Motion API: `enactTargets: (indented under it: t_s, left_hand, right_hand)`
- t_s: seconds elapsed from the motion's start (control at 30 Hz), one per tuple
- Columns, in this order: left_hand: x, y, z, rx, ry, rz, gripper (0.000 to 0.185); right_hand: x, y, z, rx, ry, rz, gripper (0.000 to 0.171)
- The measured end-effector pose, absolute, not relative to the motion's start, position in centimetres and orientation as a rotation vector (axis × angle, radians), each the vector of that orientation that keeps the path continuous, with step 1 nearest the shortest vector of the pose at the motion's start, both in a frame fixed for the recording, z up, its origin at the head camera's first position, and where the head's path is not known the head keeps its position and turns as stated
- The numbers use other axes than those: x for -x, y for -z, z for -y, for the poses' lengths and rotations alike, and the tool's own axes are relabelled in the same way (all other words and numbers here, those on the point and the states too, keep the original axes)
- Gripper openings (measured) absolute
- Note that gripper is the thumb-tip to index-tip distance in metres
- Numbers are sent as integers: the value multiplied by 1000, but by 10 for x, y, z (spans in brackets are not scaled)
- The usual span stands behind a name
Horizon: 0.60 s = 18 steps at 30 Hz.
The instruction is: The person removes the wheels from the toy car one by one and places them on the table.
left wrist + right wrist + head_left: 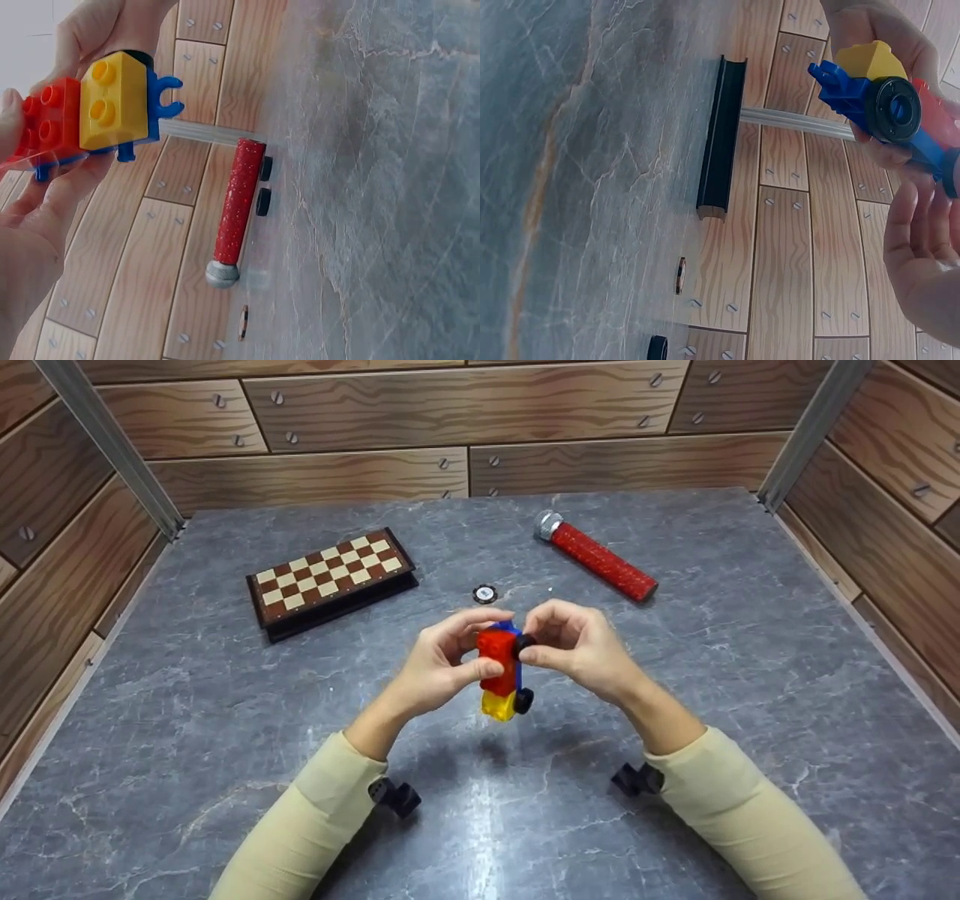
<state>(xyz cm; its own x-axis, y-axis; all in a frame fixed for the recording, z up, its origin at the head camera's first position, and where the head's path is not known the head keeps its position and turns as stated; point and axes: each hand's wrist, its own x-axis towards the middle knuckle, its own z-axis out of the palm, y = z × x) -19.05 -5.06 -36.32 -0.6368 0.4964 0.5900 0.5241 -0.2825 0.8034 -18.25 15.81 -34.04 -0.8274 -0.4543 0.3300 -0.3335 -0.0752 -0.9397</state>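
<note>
Above the tabletop (225, 720), both hands grasp a toy brick car (501, 671): left hand (439, 664) pinching the red brick, right hand (577, 649) pinching a wheel (523, 643). Light, rigid, smooth plastic; probably safest gripped by its body.

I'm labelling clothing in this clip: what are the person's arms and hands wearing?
Both arms wear long, close-fitting cream sleeves: left sleeve, right sleeve. A small black camera mount sits under each wrist. The left hand and right hand are bare.
</note>
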Motion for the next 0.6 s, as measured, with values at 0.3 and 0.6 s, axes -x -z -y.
enactTargets:
  t_s: [0.3, 0.6]
  left_hand:
    - [181, 362, 45, 1246, 2012, 1895, 48]
    - [175, 361, 39, 1173, 1976, 1868, 46]
  right_hand:
    - [178, 342, -157, 977, 1995, -2208, 20]
    - [175, 342, -156, 989, 2050, -2201, 21]
